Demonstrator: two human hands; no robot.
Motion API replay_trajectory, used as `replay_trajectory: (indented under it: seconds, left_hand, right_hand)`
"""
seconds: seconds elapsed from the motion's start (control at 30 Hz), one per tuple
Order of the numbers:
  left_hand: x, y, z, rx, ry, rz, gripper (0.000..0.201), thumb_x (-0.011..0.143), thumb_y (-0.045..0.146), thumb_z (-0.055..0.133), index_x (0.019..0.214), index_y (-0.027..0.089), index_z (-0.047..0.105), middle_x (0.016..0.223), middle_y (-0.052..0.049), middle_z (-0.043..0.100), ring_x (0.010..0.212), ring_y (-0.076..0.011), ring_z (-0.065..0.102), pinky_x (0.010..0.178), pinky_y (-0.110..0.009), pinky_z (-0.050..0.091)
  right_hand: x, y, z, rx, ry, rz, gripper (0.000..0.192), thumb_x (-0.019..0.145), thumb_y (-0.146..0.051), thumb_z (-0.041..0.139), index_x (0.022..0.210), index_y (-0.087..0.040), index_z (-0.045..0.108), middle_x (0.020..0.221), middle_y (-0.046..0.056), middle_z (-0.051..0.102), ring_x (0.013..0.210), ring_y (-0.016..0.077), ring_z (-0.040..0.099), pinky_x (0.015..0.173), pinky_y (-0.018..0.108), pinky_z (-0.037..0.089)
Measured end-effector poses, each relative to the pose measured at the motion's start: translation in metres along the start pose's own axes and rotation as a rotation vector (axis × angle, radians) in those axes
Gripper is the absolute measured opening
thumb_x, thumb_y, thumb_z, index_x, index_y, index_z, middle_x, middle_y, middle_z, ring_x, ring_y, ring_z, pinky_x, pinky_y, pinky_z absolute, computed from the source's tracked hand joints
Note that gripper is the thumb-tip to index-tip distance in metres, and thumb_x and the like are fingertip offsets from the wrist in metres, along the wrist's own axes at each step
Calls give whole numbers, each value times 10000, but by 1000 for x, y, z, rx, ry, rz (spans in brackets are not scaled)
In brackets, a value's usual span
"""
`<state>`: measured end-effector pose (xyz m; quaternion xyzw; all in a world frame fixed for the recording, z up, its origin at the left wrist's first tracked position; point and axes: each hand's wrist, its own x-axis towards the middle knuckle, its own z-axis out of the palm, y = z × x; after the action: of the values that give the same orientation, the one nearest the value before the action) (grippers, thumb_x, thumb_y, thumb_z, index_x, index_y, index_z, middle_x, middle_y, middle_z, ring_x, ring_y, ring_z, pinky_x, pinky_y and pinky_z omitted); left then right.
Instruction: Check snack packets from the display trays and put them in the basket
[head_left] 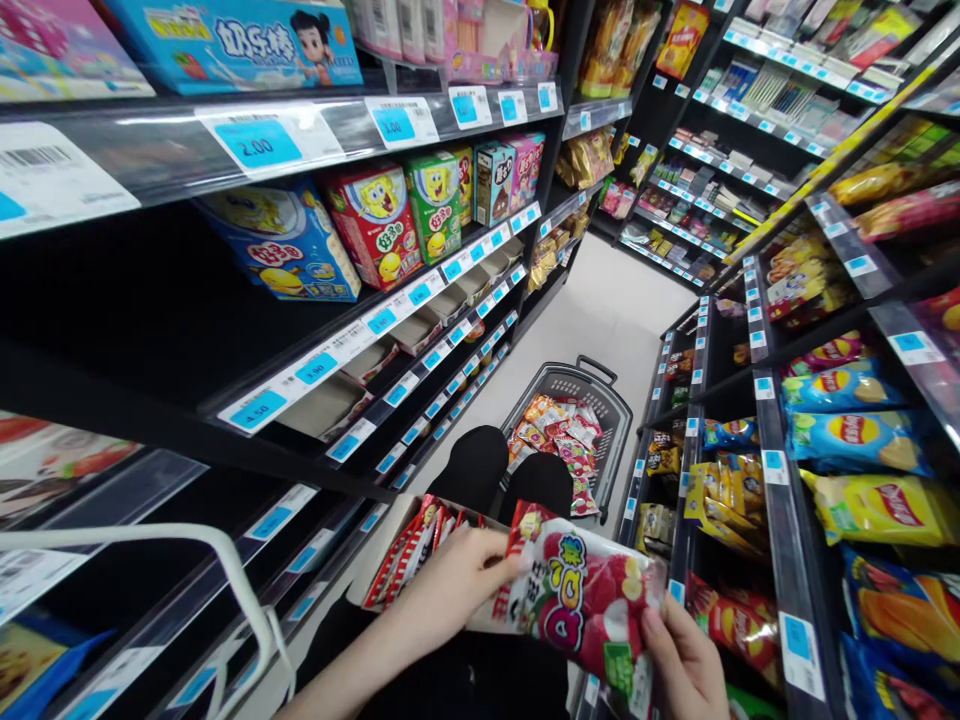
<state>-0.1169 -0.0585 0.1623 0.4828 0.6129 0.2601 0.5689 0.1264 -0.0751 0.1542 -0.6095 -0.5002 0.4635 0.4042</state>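
A red and white snack bag (pixel 585 590) with cartoon lettering is held low in the aisle by both hands. My left hand (pixel 450 580) grips its left edge with fingers curled over it. My right hand (pixel 686 660) holds its lower right corner from underneath. Just behind the bag sits an open cardboard box (pixel 409 555) with several red and white packets standing in it. Beyond my dark knees a grey shopping basket (pixel 615 400) lies on the floor, holding several colourful snack packets.
Black shelves line both sides of the narrow aisle: boxed snacks (pixel 375 225) with blue price tags on the left, chip bags (pixel 855 435) on the right. A white wire frame (pixel 247 590) juts out at lower left. Pale floor (pixel 600 310) runs on to more shelves at the end.
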Motion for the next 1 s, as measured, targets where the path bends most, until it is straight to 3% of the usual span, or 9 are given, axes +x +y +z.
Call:
replay_trajectory:
  seconds: [0.07, 0.17, 0.27, 0.37, 0.43, 0.53, 0.67, 0.87, 1.0]
  left_hand:
    - [-2, 3, 11, -28, 124, 69, 356, 785, 362, 661, 1109, 214, 671, 926, -32, 663, 799, -207, 585, 773, -302, 451]
    - [-9, 5, 29, -259, -47, 176, 812, 765, 420, 718, 1470, 273, 345, 1418, -122, 491, 1220, -296, 491, 1023, -402, 378]
    - [-13, 1, 43, -631, -297, 229, 839, 748, 529, 716, 1455, 238, 372, 1447, -133, 483, 1321, -318, 430, 1116, -454, 292]
    - [-14, -2, 47, -961, -274, 103, 750, 725, 509, 747, 1348, 173, 500, 1293, -164, 619, 1199, -349, 557, 1017, -486, 426]
    - [-15, -1, 44, -1089, -265, 14, 721, 738, 447, 752, 1346, 160, 489, 1201, -186, 668, 1040, -367, 654, 800, -472, 556]
    - [-17, 0, 35, -1190, -368, 3, 835, 698, 337, 791, 1415, 187, 389, 1151, -198, 686, 851, -359, 714, 590, -407, 586]
    - [-16, -1, 24, -1149, -433, 55, 963, 728, 293, 771, 1498, 280, 193, 1268, -189, 622, 955, -356, 692, 650, -422, 588]
    - [-12, -17, 15, -819, -59, 269, 1064, 731, 350, 798, 1526, 320, 92, 1211, -99, 671, 1063, -258, 646, 972, -398, 472]
    - [-17, -20, 3, -385, 231, 535, 595, 671, 428, 816, 1226, 277, 661, 844, -48, 752, 727, -198, 685, 665, -254, 541]
  right_hand:
    - [-1, -10, 10, -37, 27, -150, 369, 856, -548, 567, 755, -209, 673, 720, 31, 632, 706, 202, 574, 695, 290, 444]
    - [-1, -28, 35, -218, -32, -480, 317, 910, -374, 526, 643, -211, 583, 636, 15, 532, 648, 185, 495, 686, 322, 397]
    - [-2, -38, 57, -298, -124, -629, 205, 913, -223, 478, 752, -223, 605, 670, 16, 567, 648, 182, 502, 637, 315, 379]
    - [-3, -37, 59, -158, -87, -647, 224, 920, -155, 454, 997, -265, 633, 848, 38, 660, 795, 200, 600, 701, 315, 440]
    - [-1, -34, 48, -147, 95, -676, 213, 881, -168, 558, 1044, -275, 642, 960, 56, 654, 919, 226, 600, 800, 344, 444]
    - [6, -31, 28, -153, 242, -489, 447, 757, -289, 742, 1184, -259, 612, 1151, 95, 601, 1010, 258, 578, 840, 360, 460]
    - [12, -31, 18, 173, -68, -56, 667, 738, -472, 742, 1339, -284, 521, 1270, 100, 633, 1038, 271, 657, 818, 352, 544]
    - [3, -13, 13, -17, 48, -125, 460, 663, -474, 807, 1062, -256, 740, 1108, 83, 738, 971, 262, 689, 829, 313, 547]
    - [-5, -12, 15, -116, 207, -390, 303, 687, -437, 807, 926, -254, 771, 859, 51, 765, 724, 200, 691, 663, 262, 541]
